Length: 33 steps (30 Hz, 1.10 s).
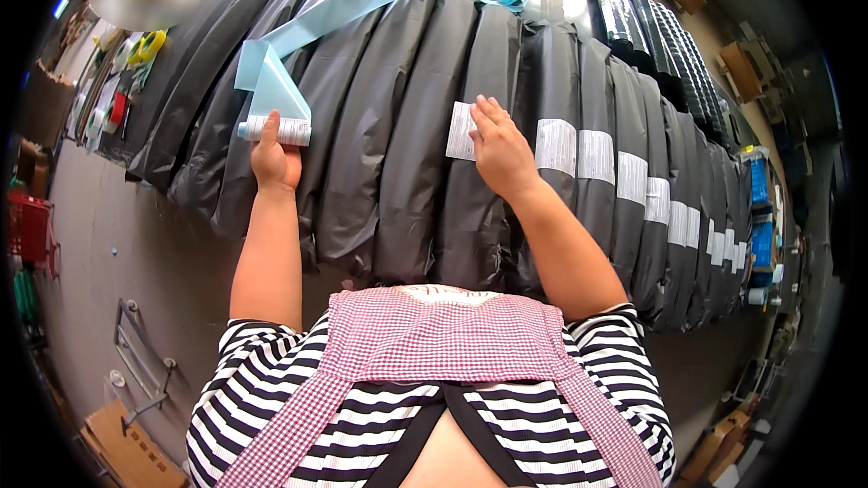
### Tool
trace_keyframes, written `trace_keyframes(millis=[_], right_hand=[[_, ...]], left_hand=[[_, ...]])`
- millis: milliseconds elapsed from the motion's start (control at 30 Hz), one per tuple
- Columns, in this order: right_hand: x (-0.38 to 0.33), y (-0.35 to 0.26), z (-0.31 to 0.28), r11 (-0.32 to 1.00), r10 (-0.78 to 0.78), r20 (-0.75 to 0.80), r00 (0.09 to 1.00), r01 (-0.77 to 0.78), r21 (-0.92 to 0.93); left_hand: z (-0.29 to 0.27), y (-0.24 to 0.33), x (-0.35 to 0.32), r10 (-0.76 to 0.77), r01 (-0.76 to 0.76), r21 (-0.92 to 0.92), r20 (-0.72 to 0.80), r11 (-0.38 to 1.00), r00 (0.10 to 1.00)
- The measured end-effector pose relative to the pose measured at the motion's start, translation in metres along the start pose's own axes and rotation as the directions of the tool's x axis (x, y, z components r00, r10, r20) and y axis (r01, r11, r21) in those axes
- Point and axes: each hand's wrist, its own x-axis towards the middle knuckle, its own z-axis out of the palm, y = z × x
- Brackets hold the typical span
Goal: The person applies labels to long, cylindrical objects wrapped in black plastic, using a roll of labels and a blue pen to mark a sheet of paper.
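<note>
In my left hand [274,163] I grip a label roll [280,129], thumb on top. From it a long light blue backing strip [348,9] twists away over the far ends of the bundles. My right hand [502,149] lies flat with fingers stretched out, touching a white printed label [460,131] on a long black plastic-wrapped bundle [470,208]; the fingers cover the label's right edge. Bundles further right bear similar white labels [556,145]. Those between my hands, such as one black bundle [357,145], show no label.
Clear-wrapped dark rolls [633,18] lie beyond the row at the back right. Tape rolls [147,47] sit at the far left. A metal-framed cart [140,352] and a cardboard piece [131,443] are on the floor at lower left. Blue packages [761,208] stand right.
</note>
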Motion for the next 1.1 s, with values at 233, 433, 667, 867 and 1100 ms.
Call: trace_keyframes(millis=[233,433,667,867,1100], right_hand=[[-0.004,0.011,0.040,0.993,0.117,0.011,0.993,-0.117,0.025],[-0.005,0.011,0.039,0.988,0.151,0.056,0.987,-0.149,-0.029],[0.002,0.008,0.035,0.986,0.159,0.129,0.979,-0.151,-0.075],[0.031,-0.038,0.024,0.854,0.386,0.422,0.820,-0.146,-0.499],[0.016,-0.053,0.021,0.825,0.472,0.436,0.766,-0.209,-0.526]], left_hand=[[-0.001,0.003,-0.004,0.018,-0.018,0.036,0.004,0.999,1.000],[-0.002,0.001,-0.002,0.021,-0.021,0.045,0.006,0.999,1.000],[-0.004,0.002,0.000,0.020,-0.020,0.042,-0.001,0.999,1.000],[0.000,0.000,-0.003,0.014,-0.013,0.028,-0.017,1.000,1.000],[-0.005,-0.002,0.001,0.009,-0.010,0.029,0.002,1.000,1.000]])
